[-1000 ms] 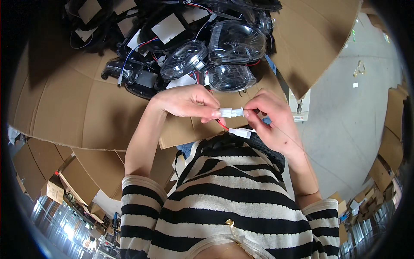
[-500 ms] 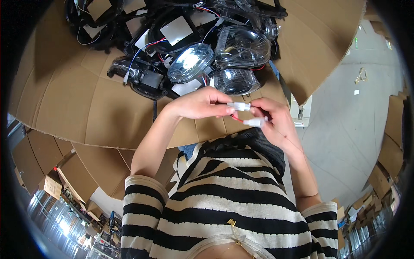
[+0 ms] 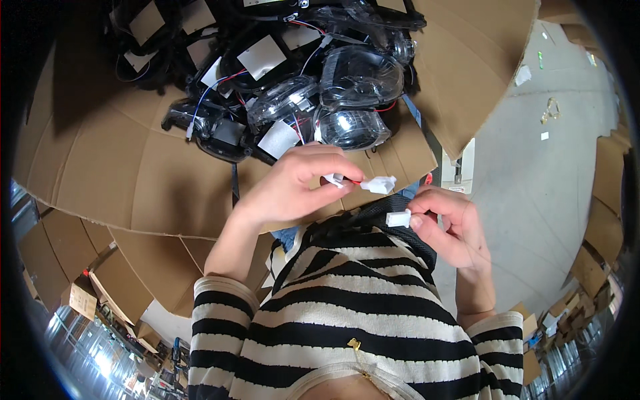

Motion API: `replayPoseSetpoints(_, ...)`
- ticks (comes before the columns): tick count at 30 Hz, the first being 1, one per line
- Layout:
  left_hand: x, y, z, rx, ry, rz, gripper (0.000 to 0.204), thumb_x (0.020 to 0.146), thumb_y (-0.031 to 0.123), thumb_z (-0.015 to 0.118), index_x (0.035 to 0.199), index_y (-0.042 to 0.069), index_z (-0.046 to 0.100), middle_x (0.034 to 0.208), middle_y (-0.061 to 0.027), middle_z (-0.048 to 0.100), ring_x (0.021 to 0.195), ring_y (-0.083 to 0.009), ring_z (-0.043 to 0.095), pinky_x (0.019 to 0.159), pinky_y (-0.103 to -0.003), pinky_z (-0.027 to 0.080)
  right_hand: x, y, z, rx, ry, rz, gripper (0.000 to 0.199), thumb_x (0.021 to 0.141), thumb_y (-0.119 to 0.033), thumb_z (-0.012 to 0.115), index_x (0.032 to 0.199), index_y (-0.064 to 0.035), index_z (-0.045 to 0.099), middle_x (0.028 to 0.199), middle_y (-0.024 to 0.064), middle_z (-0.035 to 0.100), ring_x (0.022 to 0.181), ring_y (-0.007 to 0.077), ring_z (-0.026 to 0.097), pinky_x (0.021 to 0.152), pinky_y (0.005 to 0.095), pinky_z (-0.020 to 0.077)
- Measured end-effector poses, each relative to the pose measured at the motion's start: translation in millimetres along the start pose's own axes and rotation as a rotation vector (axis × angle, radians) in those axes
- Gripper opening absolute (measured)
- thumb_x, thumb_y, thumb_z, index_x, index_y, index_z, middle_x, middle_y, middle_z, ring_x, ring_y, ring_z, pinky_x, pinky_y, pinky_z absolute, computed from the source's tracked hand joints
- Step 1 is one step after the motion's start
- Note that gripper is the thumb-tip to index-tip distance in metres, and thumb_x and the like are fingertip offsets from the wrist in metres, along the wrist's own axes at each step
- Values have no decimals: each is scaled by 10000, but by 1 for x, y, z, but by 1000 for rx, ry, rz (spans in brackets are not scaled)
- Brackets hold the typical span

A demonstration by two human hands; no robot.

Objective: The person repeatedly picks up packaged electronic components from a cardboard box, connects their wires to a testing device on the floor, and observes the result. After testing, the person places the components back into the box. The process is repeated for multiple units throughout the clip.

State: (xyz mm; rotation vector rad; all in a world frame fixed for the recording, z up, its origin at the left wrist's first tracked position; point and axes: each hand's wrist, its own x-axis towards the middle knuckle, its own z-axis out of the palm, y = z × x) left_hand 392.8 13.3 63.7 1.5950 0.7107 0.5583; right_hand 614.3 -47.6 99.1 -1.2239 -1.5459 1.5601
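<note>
My left hand (image 3: 297, 187) pinches a small white plug connector (image 3: 377, 184) on a short red wire, held just above my chest. My right hand (image 3: 447, 223) holds a second white connector (image 3: 399, 218) between thumb and fingers, a little below and to the right of the first. The two connectors are apart, not touching. Behind both hands a black headlamp assembly (image 3: 347, 100) with clear lenses, white tags and red and blue wires lies on cardboard.
A large sheet of brown cardboard (image 3: 120, 167) covers the surface in front of me, with more black lamp housings (image 3: 207, 123) heaped at the top. Grey concrete floor (image 3: 533, 153) lies to the right, with cardboard boxes (image 3: 607, 227) along its edge.
The two connectors were together at my fingertips; now they are separated, my right hand having dropped down and right with one piece. The view has also shifted closer to the lamps.
</note>
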Motion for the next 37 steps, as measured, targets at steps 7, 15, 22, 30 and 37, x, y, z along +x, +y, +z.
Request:
replayPoseSetpoints(7, -14, -6, 23, 356, 262, 211, 189, 593, -27, 580, 772, 22, 616, 696, -66, 580, 564, -190, 485, 544, -288, 356, 1, -7, 2, 127, 43, 187, 50, 760, -45, 520, 738, -3, 535, 568, 6, 476, 463, 42, 356, 410, 203, 268)
replayPoseSetpoints(15, -18, -11, 35, 447, 368, 279, 160, 618, 12, 612, 776, 33, 619, 706, -53, 582, 564, -196, 492, 548, -292, 358, 1, 3, 7, -213, 141, 157, 47, 735, -29, 526, 709, 9, 527, 539, 22, 447, 451, 61, 361, 408, 216, 274)
replayPoseSetpoints(22, -23, -12, 45, 434, 390, 240, 169, 644, 19, 621, 809, 51, 610, 703, -46, 575, 596, -165, 499, 558, -287, 359, -5, 10, 3, -111, 121, 228, 32, 737, -3, 512, 713, 17, 521, 581, 12, 451, 480, 60, 353, 432, 202, 269)
replayPoseSetpoints(30, -93, 56, -54, -952, 861, 511, 143, 793, 61, 469, 931, 70, 505, 857, -66, 473, 830, -177, 442, 706, -273, 403, -14, 6, -8, 108, 258, 203, 41, 750, -3, 500, 712, 10, 505, 615, -9, 452, 554, 41, 366, 485, 185, 283)
replayPoseSetpoints(37, -185, 159, -66, 465, 1945, 639, 335, 805, 141, 434, 494, 104, 317, 495, -10, 272, 498, -131, 277, 548, -249, 284, -7, 3, 3, 37, 104, 240, 37, 752, -25, 510, 729, 4, 513, 629, 0, 482, 545, 59, 380, 487, 196, 298)
